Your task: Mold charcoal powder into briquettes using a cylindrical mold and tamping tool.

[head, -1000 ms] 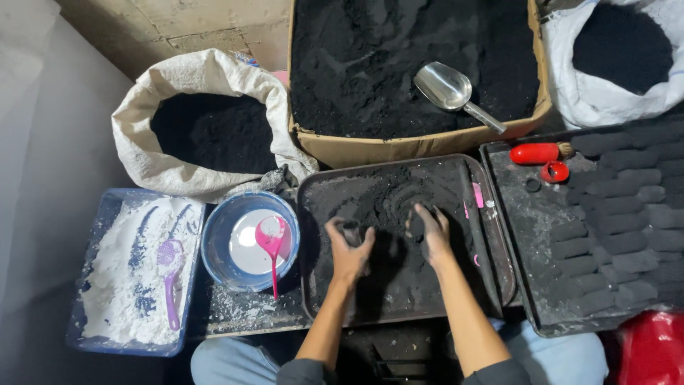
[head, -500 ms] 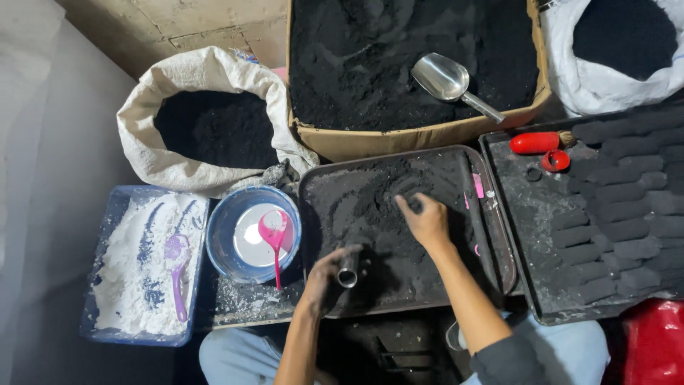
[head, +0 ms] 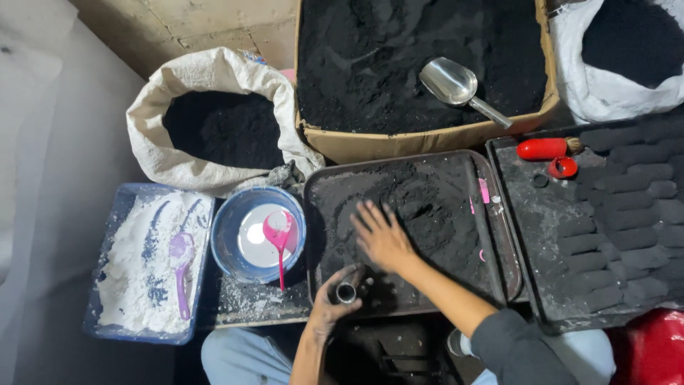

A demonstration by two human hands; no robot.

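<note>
A black metal tray [head: 499, 235] in front of me holds a heap of black powder [head: 420, 207]. My left hand [head: 333, 303] grips a small metal tube [head: 346, 291] upright at the tray's near left corner, its open end facing up. My right hand [head: 381, 235] lies flat on the powder with fingers spread, just above the tube and to its right. Both hands are smeared black.
A blue bowl [head: 224, 246] with white liquid and a pink spoon [head: 278, 239] sits left of the tray, beside a blue tub of white powder [head: 139, 264] with a purple spoon. Behind: a white sack [head: 214, 128], a cardboard box [head: 427, 139] of black powder with a metal scoop [head: 456, 85]. A mould tray [head: 613, 221] with red objects lies to the right.
My left hand lifted off the powder and drew back to the tray's near left corner holding the tube. My right hand slid left across the powder toward it.
</note>
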